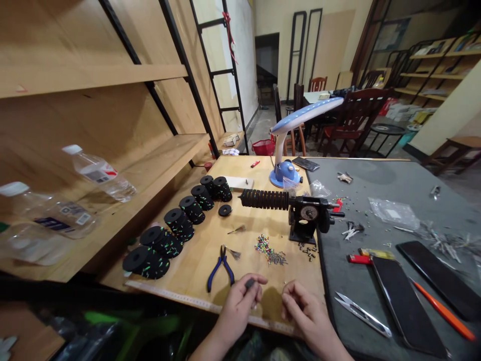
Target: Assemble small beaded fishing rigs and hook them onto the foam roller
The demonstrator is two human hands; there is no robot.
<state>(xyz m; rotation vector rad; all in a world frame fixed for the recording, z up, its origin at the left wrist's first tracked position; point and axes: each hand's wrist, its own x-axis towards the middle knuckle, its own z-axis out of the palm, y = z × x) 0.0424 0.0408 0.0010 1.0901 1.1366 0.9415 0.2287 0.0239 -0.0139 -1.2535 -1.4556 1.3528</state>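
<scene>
1. At bottom centre, the left hand [242,296] is partly closed, holding a small dark piece [250,284] between thumb and bent fingers; its index finger reaches toward the right of the frame.
2. Just beside it, right of bottom centre, the right hand [300,303] has its fingers curled in toward the thumb. I cannot tell whether it grips anything.
3. At lower right, metal snips [363,314] lie on a dark grey mat [356,188], near a black phone [404,301] and an orange pen-like tool [445,311].
4. Near the left hand, blue-handled pliers [230,273] lie on the wooden tabletop [244,263], jaws pointing up the frame.
5. Above the hands, a pile of coloured beads [263,245] touches a scatter of small metal pieces [278,258].
6. Down the left of the tabletop stands a slanting row of black spools [180,224] flecked with green and other colours.
7. Right of the frame's centre, a black clamp-like device [306,215] stands upright, a dark ridged roll [266,199] jutting leftward from it.
8. Beyond that rises a blue and white lamp [283,173].
9. At upper right, farthest back, are wooden chairs [351,118] and shelves [439,70].
</scene>
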